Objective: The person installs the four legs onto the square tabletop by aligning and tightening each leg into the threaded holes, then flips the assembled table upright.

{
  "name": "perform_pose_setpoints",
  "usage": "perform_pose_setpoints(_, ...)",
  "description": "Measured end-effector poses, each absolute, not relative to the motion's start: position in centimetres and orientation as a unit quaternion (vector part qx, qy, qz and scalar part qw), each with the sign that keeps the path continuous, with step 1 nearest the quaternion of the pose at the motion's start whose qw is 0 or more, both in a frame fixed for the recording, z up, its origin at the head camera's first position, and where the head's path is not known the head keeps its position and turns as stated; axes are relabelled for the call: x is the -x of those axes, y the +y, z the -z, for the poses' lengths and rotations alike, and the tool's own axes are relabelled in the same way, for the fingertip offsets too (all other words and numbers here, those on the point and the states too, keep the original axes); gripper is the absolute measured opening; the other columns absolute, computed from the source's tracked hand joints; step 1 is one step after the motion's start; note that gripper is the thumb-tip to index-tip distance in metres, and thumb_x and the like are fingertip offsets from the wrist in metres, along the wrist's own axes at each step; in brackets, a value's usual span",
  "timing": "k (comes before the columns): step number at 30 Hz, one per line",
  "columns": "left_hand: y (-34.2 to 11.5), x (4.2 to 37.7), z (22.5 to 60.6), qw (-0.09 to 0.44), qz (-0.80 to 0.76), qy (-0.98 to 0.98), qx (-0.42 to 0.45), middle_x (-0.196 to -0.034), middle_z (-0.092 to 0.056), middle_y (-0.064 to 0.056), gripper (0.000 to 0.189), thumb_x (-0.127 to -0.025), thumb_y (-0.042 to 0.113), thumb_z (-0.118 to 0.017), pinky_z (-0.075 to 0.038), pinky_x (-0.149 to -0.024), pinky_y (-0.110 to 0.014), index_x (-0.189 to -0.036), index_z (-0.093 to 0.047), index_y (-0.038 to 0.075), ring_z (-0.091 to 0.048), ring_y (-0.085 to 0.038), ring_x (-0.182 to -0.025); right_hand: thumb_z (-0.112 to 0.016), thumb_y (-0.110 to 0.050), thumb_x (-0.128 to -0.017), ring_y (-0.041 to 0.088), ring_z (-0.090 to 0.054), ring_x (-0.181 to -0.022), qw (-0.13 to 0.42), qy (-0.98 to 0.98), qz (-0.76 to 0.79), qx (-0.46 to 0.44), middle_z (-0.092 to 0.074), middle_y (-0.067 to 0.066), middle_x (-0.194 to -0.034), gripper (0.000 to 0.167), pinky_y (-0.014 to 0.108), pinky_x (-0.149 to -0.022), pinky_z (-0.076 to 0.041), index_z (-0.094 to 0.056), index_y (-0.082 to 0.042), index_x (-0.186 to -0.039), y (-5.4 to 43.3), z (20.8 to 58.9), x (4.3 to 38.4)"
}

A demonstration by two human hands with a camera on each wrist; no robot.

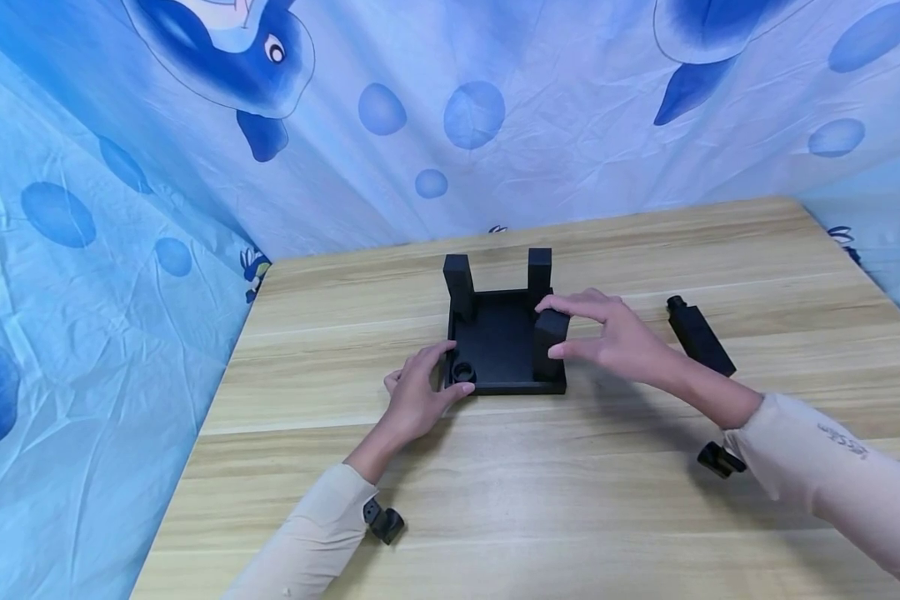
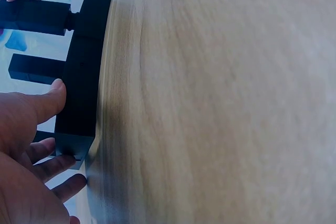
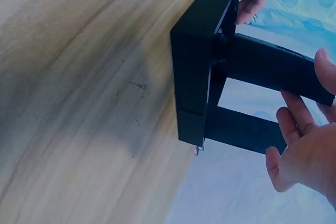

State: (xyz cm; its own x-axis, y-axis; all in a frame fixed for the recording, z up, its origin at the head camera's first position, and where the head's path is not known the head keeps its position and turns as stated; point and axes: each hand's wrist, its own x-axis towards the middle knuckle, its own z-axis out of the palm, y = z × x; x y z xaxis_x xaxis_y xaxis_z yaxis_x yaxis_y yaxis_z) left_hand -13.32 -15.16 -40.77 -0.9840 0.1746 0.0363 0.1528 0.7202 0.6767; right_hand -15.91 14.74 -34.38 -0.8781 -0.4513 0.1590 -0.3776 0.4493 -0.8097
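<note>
The black, square-sectioned leg (image 1: 548, 358) is standing at the near right corner of a shallow, rimmed black base (image 1: 498, 342), with a narrow neck showing below it in the left wrist view. It is probably sitting loose, so a sideways push from the right hand (image 1: 607, 333) could be tipping it askew; a slackening left hand (image 1: 420, 387) could be letting the base swivel. The leg's upper end is lying between the right thumb and fingers, which are pinching it. The left thumb and fingers are gripping the base's near left corner, beside a black round socket (image 1: 463, 373).
</note>
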Motion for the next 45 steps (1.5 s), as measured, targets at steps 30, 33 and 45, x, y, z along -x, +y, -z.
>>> perform_pose_setpoints(30, -15.1, 13.3, 40.7, 0.019, -0.359, 0.929, -0.083, -0.142, -0.048, 0.001, 0.066, -0.083, 0.036, -0.075, -0.017, -0.093, -0.05, -0.142, -0.048, 0.02, -0.04, -0.022, -0.13, -0.075, -0.014, -0.083, 0.025, -0.044, -0.125, 0.114, 0.826, 0.406, 0.373, -0.057, 0.001, -0.134, 0.057, 0.053, -0.1, -0.034, -0.056, -0.019, -0.137, 15.2, 32.4, 17.1)
perform_pose_setpoints(33, -15.1, 13.3, 40.6, 0.019, -0.359, 0.929, -0.083, -0.142, -0.048, 0.001, 0.066, -0.084, 0.036, -0.075, -0.017, -0.093, -0.05, -0.142, -0.048, 0.02, -0.04, -0.022, -0.13, -0.075, -0.015, -0.083, 0.028, -0.041, -0.129, 0.114, 0.823, 0.405, 0.382, -0.056, 0.0, -0.136, 0.06, 0.057, -0.104, -0.026, -0.054, -0.019, -0.139, 14.7, 32.7, 17.0)
perform_pose_setpoints(45, -15.1, 13.3, 40.6, 0.017, -0.366, 0.926, -0.086, -0.142, -0.048, 0.0, 0.066, -0.083, 0.034, -0.075, -0.016, -0.092, -0.05, -0.141, -0.048, 0.018, -0.04, -0.023, -0.13, -0.084, -0.034, -0.074, 0.029, -0.037, -0.107, 0.032, 0.87, 0.418, 0.261, -0.052, 0.002, -0.102, 0.048, 0.049, -0.093, -0.024, -0.048, -0.012, -0.099, 13.2, 34.6, 16.3)
